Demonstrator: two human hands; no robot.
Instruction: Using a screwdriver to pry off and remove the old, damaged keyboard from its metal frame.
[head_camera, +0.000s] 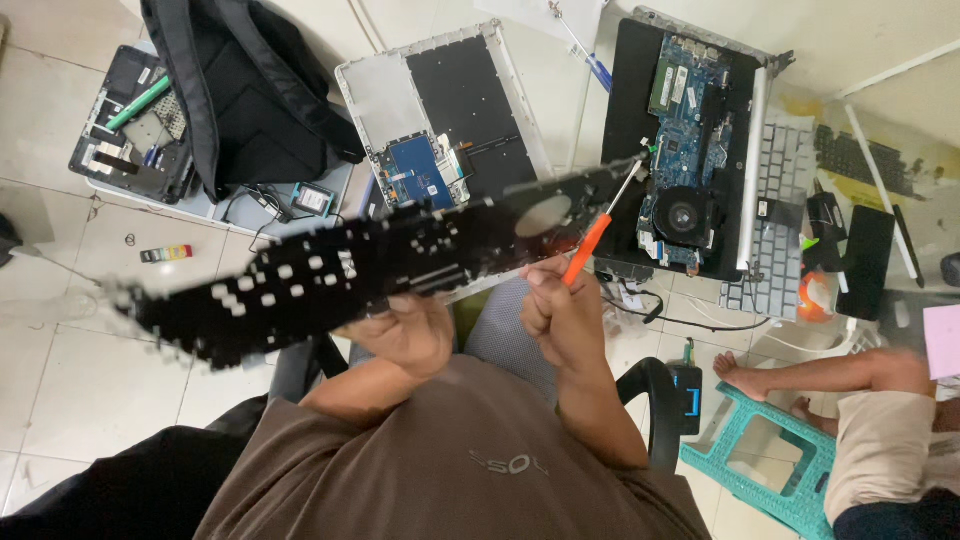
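A long black plastic laptop keyboard panel (330, 275), motion-blurred and missing many keys, stretches leftward from the left hand (405, 330) clamped under it. Just right of the panel, the right hand (562, 310) grips an orange-handled screwdriver (600, 232), its tip blurred.

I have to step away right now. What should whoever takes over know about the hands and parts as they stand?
Left hand holds up the long black keyboard panel, blurred and partly missing keys. Right hand grips the orange-handled screwdriver, tip towards the panel's right end. Open black laptop base with blue circuit board and fan lies on the floor ahead. How far the work has got cannot be told.
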